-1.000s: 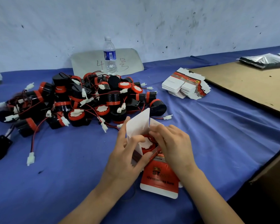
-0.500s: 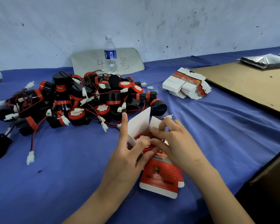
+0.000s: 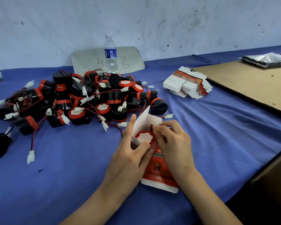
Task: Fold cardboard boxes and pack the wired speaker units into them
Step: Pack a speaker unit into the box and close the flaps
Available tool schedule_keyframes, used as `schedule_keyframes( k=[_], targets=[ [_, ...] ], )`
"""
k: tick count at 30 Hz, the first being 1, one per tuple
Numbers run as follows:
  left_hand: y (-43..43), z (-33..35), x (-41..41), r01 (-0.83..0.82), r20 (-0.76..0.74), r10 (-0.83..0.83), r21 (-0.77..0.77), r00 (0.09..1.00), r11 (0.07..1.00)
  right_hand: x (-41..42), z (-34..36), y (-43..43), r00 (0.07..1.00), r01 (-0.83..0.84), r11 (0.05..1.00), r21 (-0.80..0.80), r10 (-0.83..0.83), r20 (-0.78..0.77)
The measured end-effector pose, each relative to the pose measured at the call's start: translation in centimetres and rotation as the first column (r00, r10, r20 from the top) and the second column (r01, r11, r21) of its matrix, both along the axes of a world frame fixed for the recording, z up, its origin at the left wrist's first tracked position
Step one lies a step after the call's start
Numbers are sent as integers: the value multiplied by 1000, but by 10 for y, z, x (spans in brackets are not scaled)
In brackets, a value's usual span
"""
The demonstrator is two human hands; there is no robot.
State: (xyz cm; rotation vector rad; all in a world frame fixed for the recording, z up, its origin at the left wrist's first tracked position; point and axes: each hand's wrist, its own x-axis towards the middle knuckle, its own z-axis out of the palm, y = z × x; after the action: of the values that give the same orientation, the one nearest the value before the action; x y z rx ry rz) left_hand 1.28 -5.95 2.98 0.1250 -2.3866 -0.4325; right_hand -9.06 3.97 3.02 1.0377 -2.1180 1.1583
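Note:
A red and white cardboard box [image 3: 159, 174] lies on the blue cloth in front of me with its far flaps standing up. One red-rimmed speaker unit [image 3: 144, 137] sits in the box mouth, its white face up. My left hand [image 3: 128, 155] grips the box's left side, index finger along the raised flap. At the mouth, my right hand [image 3: 172, 143] pinches the unit's red wire and white plug between fingertips. A heap of black and red speaker units [image 3: 81, 98] with loose wires lies at the far left. Flat box blanks [image 3: 186, 84] are stacked at the far right.
A water bottle [image 3: 110, 54] stands at the wall in front of a grey card marked 4. A brown cardboard sheet [image 3: 250, 83] with silver bags [image 3: 266, 60] lies at the right. A brown carton edge [image 3: 276, 168] is at the near right.
The speaker unit has sunk deeper into the box mouth. My right hand has lifted off it and now pinches the wire and plug above the opening. My left hand keeps its hold.

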Motion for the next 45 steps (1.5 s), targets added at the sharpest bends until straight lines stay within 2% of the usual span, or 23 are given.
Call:
schedule_keyframes(
  k=[5,9,14,18,21,23,25,29,33,37,39,42,45],
  targets=[
    [1,1,1,5,9,-5,-5,1000,1000,1,2,0,995,82,995,61,-78,-65],
    [3,4,1,9,0,-9,-15,1000,1000,-2,4,0,997,75,997,33,-75,-17],
    [5,4,1,-6,-1,6,-27,1000,1000,-6,11,-1,995,93,993,71,-94,12],
    [7,3,1,-1,-25,1,-12,1000,1000,-4,21,-2,996,74,974,215,-84,35],
    [8,1,0,4,-31,-4,2,1000,1000,-1,25,-1,994,70,916,395,-96,45],
    [7,0,0,-4,-25,5,11,1000,1000,2,27,-3,990,62,893,447,-113,89],
    [7,0,0,-13,-36,13,6,999,1000,2,29,-3,985,59,890,451,-126,120],
    [6,-2,0,-31,-49,31,-7,998,999,2,29,-4,987,87,874,478,-142,80],
    [6,-2,-1,-39,-59,40,25,997,999,3,27,-9,990,79,906,417,-119,72],
    [6,-2,-1,-49,-53,51,32,997,998,1,26,-13,988,146,925,349,-157,1],
    [5,-2,-1,-48,-51,50,47,997,998,-2,26,-13,985,165,864,475,-163,-46],
    [4,-4,0,-33,-44,37,85,998,996,-2,27,-15,988,155,818,553,-132,-82],
    [3,-6,0,-44,-35,49,114,998,992,1,28,-15,983,180,725,665,-157,-95]
  ],
)
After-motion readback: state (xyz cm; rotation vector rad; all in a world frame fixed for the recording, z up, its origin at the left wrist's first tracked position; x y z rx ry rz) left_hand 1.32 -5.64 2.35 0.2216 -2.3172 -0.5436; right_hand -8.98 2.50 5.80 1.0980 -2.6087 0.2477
